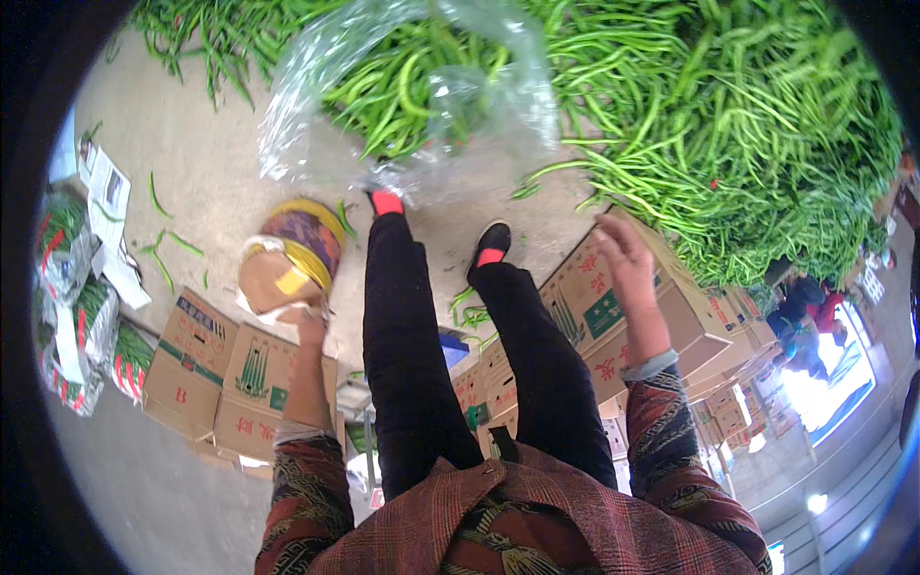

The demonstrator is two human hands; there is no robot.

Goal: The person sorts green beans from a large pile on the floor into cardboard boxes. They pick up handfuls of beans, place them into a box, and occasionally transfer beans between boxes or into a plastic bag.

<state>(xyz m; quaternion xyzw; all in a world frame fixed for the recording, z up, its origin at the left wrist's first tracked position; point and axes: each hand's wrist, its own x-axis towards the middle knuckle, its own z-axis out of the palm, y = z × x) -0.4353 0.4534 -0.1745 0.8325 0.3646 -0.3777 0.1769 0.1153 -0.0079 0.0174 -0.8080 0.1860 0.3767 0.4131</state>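
Note:
My left hand (307, 316) grips the edge of a round, drum-shaped stool (305, 230). The stool has yellow bands, a purple-patterned side, a cardboard-covered top and white wrapping at the rim; it is tilted. My fingers are partly blurred there. My right hand (625, 248) is raised with fingers apart and nothing in it, in front of an upright cardboard box (589, 287). Ahead of my feet, a clear plastic bag (309, 136) lies spread open, with long green chili peppers (402, 93) inside it.
A large heap of green peppers (747, 129) covers the floor ahead and right. More cardboard boxes (194, 359) stand behind on the left. Bagged peppers with red bands (79, 338) and paper sheets (108, 194) lie at far left. People (801, 316) are in the right background.

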